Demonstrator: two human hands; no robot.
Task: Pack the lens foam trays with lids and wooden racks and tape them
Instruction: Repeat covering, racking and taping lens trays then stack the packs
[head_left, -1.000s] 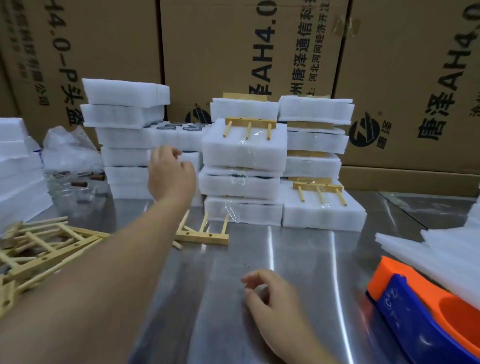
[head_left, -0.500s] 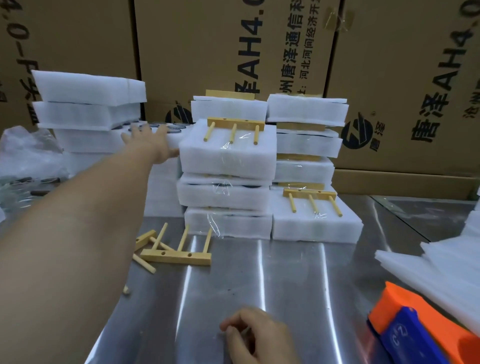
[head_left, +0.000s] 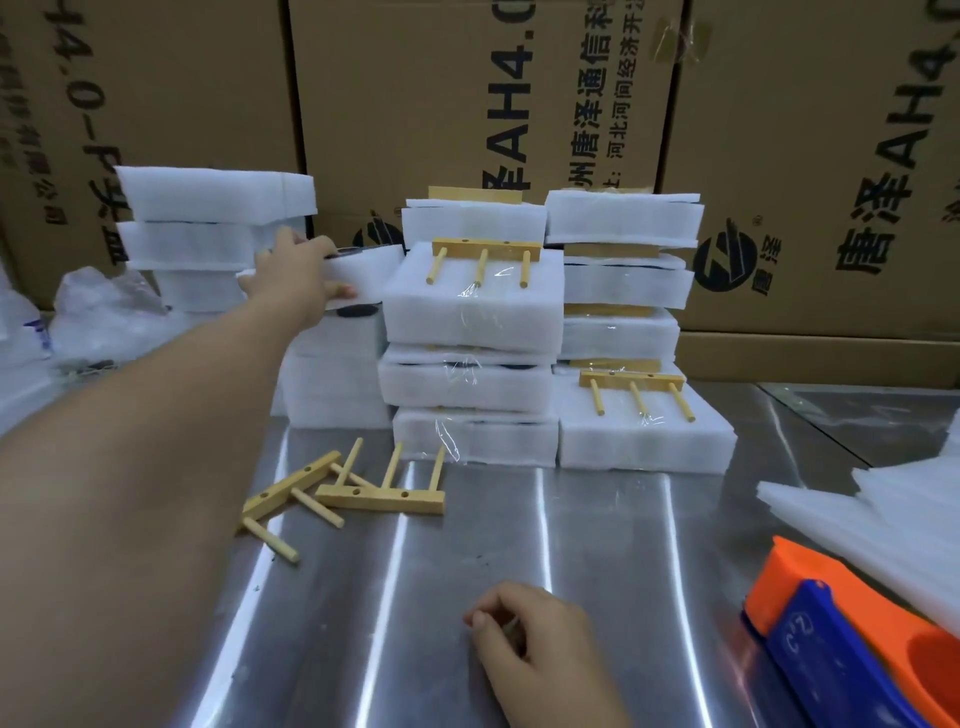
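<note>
My left hand grips the white foam lens tray to pull it for packing; right hand idles, loosely curled, empty.

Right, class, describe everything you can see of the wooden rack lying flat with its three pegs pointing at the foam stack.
The wooden rack is pale bare wood: a flat bar with two small holes on top and three round pegs in its far edge. It lies flat on the shiny metal table, pegs pointing at the bottom foam tray of the middle stack. A second rack lies askew on its left; one of its pegs seems to reach the bar.
</note>
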